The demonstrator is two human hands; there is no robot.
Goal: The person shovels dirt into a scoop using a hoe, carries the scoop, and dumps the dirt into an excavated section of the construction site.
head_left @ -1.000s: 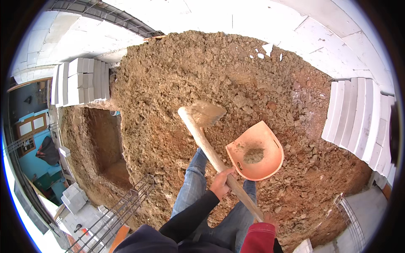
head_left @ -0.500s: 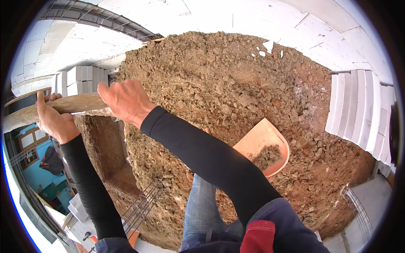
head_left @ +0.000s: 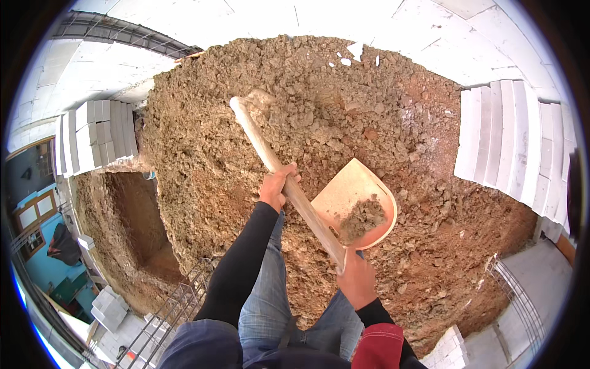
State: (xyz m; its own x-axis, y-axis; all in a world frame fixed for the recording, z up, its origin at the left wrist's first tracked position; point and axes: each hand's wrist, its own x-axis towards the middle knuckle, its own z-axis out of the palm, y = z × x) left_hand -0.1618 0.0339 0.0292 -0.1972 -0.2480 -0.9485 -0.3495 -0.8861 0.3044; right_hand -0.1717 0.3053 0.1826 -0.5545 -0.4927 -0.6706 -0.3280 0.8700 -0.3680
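My left hand (head_left: 279,186) is wrapped round the middle of a hoe's wooden handle (head_left: 257,136). Lower down and to the right, my right hand (head_left: 356,280) grips the same handle close to its near end. The handle slants from my right hand up to the far left, where its tip rests at the loose brown soil (head_left: 209,147). The hoe's head is hard to make out there, coated in or sunk into the earth. Just right of the handle lies a pale orange scoop (head_left: 384,190) with a heap of soil (head_left: 364,219) in it.
Light grey blocks (head_left: 101,135) are stacked at the left, and more blocks (head_left: 498,135) stand at the right. A deep pit (head_left: 141,221) opens left of my legs. Steel rebar cages (head_left: 190,289) jut up at the lower left and lower right (head_left: 516,301). A white block wall (head_left: 344,21) closes the far side.
The hoe has swung from the upper left, raised, down to the soil in front of me. My right hand has come down to the handle's near end; my left hand now grips farther out.
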